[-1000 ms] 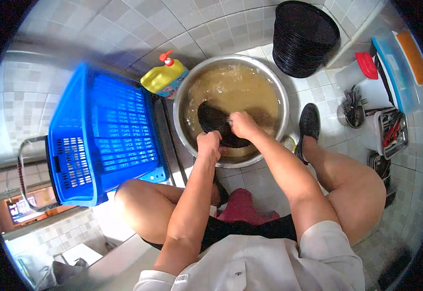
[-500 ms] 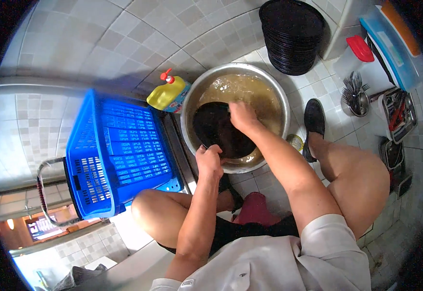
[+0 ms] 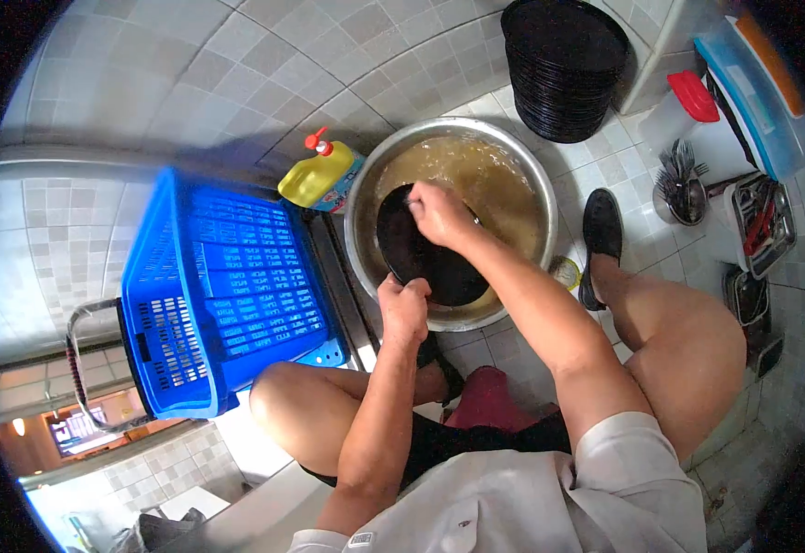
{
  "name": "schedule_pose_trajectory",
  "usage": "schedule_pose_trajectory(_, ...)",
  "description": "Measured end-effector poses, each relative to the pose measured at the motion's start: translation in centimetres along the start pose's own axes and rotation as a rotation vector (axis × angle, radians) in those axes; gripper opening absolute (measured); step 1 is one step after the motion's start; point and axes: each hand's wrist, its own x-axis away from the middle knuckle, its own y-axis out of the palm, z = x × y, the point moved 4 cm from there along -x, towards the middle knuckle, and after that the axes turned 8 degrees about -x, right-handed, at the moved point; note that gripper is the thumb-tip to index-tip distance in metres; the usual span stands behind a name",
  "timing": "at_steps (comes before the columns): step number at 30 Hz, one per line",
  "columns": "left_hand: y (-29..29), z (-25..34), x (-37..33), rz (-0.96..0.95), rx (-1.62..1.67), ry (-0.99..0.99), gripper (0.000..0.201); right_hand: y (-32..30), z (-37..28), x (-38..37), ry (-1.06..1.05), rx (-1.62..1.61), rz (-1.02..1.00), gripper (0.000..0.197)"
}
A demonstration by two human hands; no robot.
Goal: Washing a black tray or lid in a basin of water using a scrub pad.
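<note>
A round black plate [image 3: 449, 272] is tilted inside a wide metal basin [image 3: 547, 198] of cloudy, brownish water [image 3: 509, 189]. My left hand [image 3: 404, 309] grips the plate's near left rim, thumb on top. Against the plate's upper face, toward its far edge, presses my right hand [image 3: 443, 216] with its fingers curled closed. Whatever those fingers may hold is hidden beneath them. Foam and bubbles float along the far side of the water.
Left of the basin stand a yellow pump bottle [image 3: 310, 182] and a large blue basket [image 3: 255, 276]. Stacked black plates [image 3: 568, 78] rise at the back right. A pot of forks [image 3: 679, 198] and a utensil tray [image 3: 758, 221] lie right, beyond my shoe [image 3: 601, 235].
My right hand has slid left and slightly away from me across the plate. The plate has shifted slightly right, while my left hand keeps its grip on the rim.
</note>
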Motion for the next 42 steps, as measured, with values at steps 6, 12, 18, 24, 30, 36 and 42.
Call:
schedule_pose_trajectory(6, -0.6, -0.5, -0.5, 0.005, -0.040, -0.150, 0.019, 1.8, -0.8, 1.6, -0.155, -0.051, -0.071, 0.007)
schedule_pose_trajectory(12, -0.5, -1.2, -0.4, 0.043, 0.046, -0.222, 0.018, 0.3, 0.9, 2.2, 0.059, 0.083, -0.266, 0.008)
schedule_pose_trajectory(18, 1.2, 1.0, 0.9, -0.073, -0.051, -0.195, 0.024, -0.2, -0.1, 0.7, -0.101, -0.045, -0.090, 0.009)
schedule_pose_trajectory(24, 0.6, -1.4, -0.4, -0.050, 0.048, 0.011, 0.026, -3.4, 5.8, 3.0, 0.420, 0.387, -0.035, 0.015)
schedule_pose_trajectory(30, -1.1, -1.1, -2.0, 0.086, 0.074, 0.040, 0.026, -2.5, 4.3, 4.3, 0.640, 0.356, -0.349, 0.023)
schedule_pose_trajectory(36, 2.1, 0.0, 0.1, -0.057, -0.126, -0.005, 0.028, -3.9, 5.5, 0.9, 0.267, 0.261, 0.195, 0.015)
schedule_pose_trajectory(42, 1.4, -0.4, -0.9, -0.160, -0.178, -0.074, 0.026, 0.7, 0.6, 2.0, 0.122, -0.128, -0.076, 0.012)
